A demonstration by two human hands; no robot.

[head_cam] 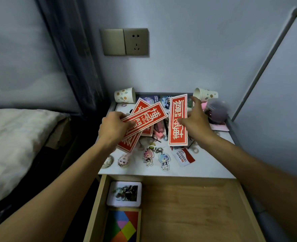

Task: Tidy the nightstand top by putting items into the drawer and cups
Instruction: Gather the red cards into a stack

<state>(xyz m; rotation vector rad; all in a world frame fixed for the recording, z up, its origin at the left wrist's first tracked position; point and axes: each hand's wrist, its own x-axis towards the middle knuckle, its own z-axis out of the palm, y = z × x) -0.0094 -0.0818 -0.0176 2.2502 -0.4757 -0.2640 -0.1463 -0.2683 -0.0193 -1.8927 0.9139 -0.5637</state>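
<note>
Over nightstand top point(205, 165) | left hand point(114, 128) grips red cards point(145, 117) | right hand point(196, 124) pinches single red card point(178, 137)

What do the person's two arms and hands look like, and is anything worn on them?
The left hand and the right hand have no glove, ring, watch or bracelet that shows. The arms are uncovered too; no sleeve reaches into view.

Hands point(115, 127) point(196, 121) hold red cards point(177, 119) (drawer point(188, 206) open).
</note>
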